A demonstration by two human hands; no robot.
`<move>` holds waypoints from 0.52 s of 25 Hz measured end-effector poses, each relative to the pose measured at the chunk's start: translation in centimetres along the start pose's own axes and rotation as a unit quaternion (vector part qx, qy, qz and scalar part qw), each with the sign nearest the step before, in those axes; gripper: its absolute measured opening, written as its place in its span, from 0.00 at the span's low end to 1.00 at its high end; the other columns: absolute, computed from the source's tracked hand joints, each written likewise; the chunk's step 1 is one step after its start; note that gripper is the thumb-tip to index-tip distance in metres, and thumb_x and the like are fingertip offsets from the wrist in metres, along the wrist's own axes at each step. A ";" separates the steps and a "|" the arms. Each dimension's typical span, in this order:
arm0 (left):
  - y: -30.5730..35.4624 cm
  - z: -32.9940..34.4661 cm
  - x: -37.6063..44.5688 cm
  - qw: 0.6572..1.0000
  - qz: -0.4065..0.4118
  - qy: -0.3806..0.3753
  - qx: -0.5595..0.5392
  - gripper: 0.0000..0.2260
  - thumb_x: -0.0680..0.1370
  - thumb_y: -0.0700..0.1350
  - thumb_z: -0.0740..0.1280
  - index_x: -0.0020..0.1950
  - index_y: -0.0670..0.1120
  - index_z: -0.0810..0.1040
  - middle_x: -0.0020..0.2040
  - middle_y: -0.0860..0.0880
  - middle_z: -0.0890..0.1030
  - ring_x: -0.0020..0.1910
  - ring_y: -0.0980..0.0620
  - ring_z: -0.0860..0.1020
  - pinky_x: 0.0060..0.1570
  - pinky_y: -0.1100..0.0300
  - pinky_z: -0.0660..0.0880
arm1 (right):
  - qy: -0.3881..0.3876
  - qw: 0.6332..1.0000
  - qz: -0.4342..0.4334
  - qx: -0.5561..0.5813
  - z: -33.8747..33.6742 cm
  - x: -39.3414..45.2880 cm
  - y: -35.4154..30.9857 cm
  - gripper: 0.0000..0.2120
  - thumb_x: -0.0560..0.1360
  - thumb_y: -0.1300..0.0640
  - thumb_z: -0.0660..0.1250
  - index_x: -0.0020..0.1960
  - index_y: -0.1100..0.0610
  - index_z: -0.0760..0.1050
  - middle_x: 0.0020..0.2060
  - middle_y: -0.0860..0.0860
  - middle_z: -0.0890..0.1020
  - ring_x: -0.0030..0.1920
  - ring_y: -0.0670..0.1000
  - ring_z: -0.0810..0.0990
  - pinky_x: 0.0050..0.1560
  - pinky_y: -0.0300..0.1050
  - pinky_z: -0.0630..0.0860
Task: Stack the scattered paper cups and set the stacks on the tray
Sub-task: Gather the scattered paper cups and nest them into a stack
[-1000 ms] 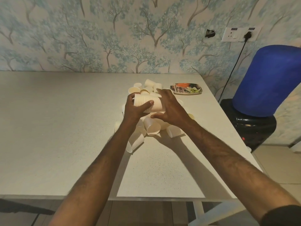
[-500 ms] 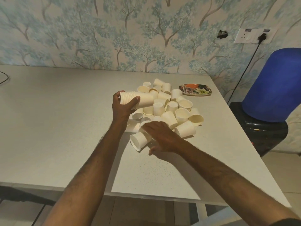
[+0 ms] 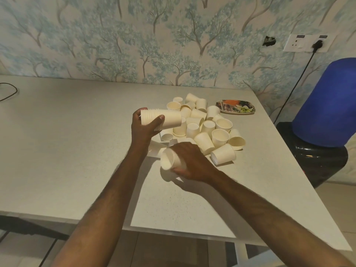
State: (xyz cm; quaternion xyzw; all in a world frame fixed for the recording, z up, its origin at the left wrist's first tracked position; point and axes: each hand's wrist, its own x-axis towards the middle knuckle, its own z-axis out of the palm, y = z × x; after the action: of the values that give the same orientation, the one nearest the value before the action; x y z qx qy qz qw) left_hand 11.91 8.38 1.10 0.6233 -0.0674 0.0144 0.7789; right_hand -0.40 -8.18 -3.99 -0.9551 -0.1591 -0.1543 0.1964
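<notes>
The right hand's fingers (image 3: 185,151) are now curled round a single cup (image 3: 169,158), lifted off the table (image 3: 77,151) with its mouth turned leftward; half a second ago that hand only lay flat on it. The left hand (image 3: 143,130) grips the sideways stack (image 3: 160,120), so nesting likely comes next. Loose cups (image 3: 212,128) crowd the path to the tray (image 3: 236,107), which holds no stack.

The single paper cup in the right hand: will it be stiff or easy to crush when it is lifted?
The paper cup is probably very light and thin-walled, so a firm squeeze from the right hand could dent it. Lying on its side on the table, its round tapered shape would likely roll in a curve if released.
</notes>
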 end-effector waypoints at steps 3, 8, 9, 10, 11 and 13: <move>0.7 -1.6 0.2 1.000 -0.011 -0.020 -0.021 0.31 0.64 0.51 0.81 0.64 0.52 0.73 0.65 0.42 0.75 0.64 0.42 0.77 0.52 0.43 0.84 | 0.072 0.989 0.105 0.080 -2.5 1.1 1.4 0.34 0.70 0.41 0.73 0.71 0.50 0.66 0.64 0.50 0.73 0.63 0.49 0.72 0.59 0.45 0.70; 1.2 -2.6 -0.1 0.995 -0.006 -0.080 0.054 0.29 0.62 0.56 0.80 0.61 0.58 0.75 0.60 0.45 0.77 0.62 0.42 0.78 0.52 0.44 0.84 | 0.091 0.986 0.135 0.035 -5.0 4.2 2.3 0.34 0.70 0.46 0.75 0.72 0.50 0.67 0.63 0.51 0.73 0.62 0.51 0.73 0.57 0.48 0.74; 1.2 -2.5 -0.2 0.994 -0.006 -0.086 0.071 0.30 0.61 0.56 0.80 0.61 0.59 0.75 0.61 0.45 0.77 0.62 0.42 0.77 0.52 0.44 0.84 | 0.083 0.989 0.123 0.028 -5.1 4.7 2.0 0.34 0.69 0.46 0.76 0.72 0.49 0.68 0.62 0.50 0.73 0.61 0.51 0.73 0.56 0.49 0.75; 1.2 -2.5 -0.3 0.992 -0.007 -0.091 0.084 0.30 0.61 0.57 0.80 0.61 0.60 0.75 0.62 0.44 0.76 0.62 0.42 0.77 0.52 0.43 0.84 | 0.069 0.991 0.109 0.020 -4.9 5.2 1.6 0.34 0.69 0.46 0.76 0.72 0.49 0.68 0.62 0.51 0.74 0.61 0.51 0.74 0.56 0.50 0.76; 1.1 -2.4 -0.4 0.991 -0.010 -0.095 0.095 0.30 0.61 0.57 0.80 0.61 0.62 0.75 0.63 0.45 0.76 0.63 0.42 0.77 0.52 0.43 0.84 | 0.055 0.994 0.095 0.011 -4.6 5.7 1.0 0.34 0.69 0.46 0.76 0.72 0.50 0.68 0.62 0.51 0.75 0.61 0.51 0.74 0.56 0.50 0.76; 0.9 -2.2 -0.7 0.989 -0.016 -0.102 0.102 0.31 0.62 0.58 0.81 0.63 0.65 0.75 0.65 0.47 0.75 0.63 0.44 0.76 0.51 0.45 0.84 | 0.044 0.996 0.079 -0.011 -3.8 6.7 -0.3 0.35 0.70 0.45 0.76 0.73 0.51 0.67 0.63 0.53 0.75 0.61 0.53 0.75 0.58 0.50 0.77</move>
State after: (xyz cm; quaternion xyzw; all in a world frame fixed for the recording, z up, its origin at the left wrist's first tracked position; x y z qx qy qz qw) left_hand 11.32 10.82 1.43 0.6989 -0.1347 -0.0543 0.7004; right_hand 4.63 -7.90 1.83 -0.9591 -0.0726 -0.1822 0.2039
